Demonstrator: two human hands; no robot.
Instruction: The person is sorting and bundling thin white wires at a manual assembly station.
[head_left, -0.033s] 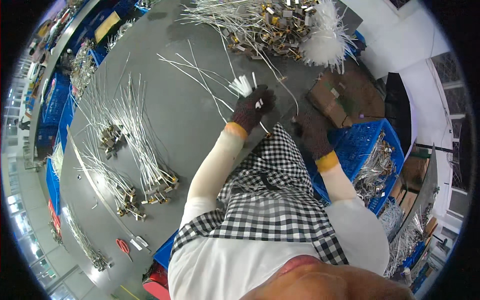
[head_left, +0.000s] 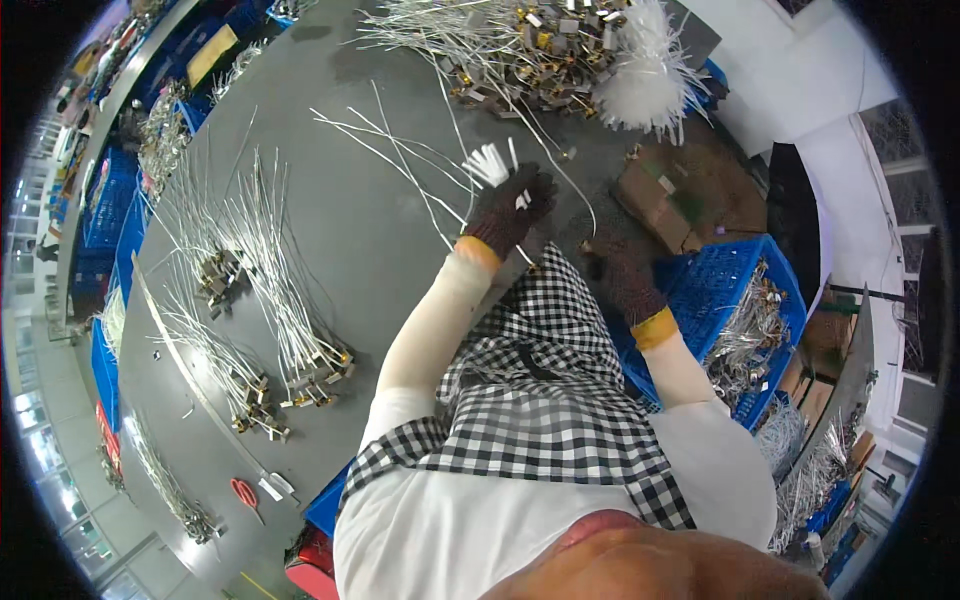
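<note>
My left hand [head_left: 508, 212], in a dark knitted glove, is closed round a bunch of short white tubes [head_left: 488, 165] that fan out past the fingers. Several white wires [head_left: 420, 190] lie across the table beside it, one passing under the hand towards my apron. To its right, my gloved right hand [head_left: 622, 278] has its fingers drawn together at the brass-coloured end of a single white wire [head_left: 582, 192]. That wire curves away to the far pile. The fingertips look dark and blurred, but the wire's end meets them.
A large heap of wires with metal-ended parts [head_left: 550, 60] and a bundle of white tubes [head_left: 650, 80] lie at the far side. Bundled wires [head_left: 275, 270] and red scissors [head_left: 243, 492] rest on the left. A cardboard box [head_left: 690, 190] and a blue crate [head_left: 740, 260] stand at right.
My left hand has shifted very slightly to the right with the tubes. The right hand has dipped a little towards me, with the wire's end at its fingers.
</note>
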